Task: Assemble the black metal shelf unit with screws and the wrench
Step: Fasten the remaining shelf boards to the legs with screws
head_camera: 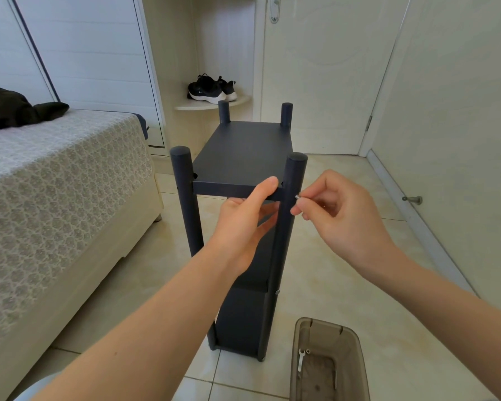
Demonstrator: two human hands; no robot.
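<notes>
The dark shelf unit (pixel 243 151) stands upright on the tiled floor before me, with four round posts rising above its top board. My left hand (pixel 243 224) grips the front edge of the top board, thumb on top and fingers underneath. My right hand (pixel 339 215) pinches a small silver screw (pixel 297 196) and holds it against the outer side of the near right post (pixel 292 192), level with the top board. A small silver wrench (pixel 301 358) lies in the brown plastic bin at the lower right.
A translucent brown bin (pixel 330 363) stands on the floor right of the shelf's foot. A bed (pixel 55 175) with a patterned cover fills the left. A closed door (pixel 324 76) is behind, with a doorstop (pixel 413 200) at the right wall. Black sneakers (pixel 211 88) sit on a corner shelf.
</notes>
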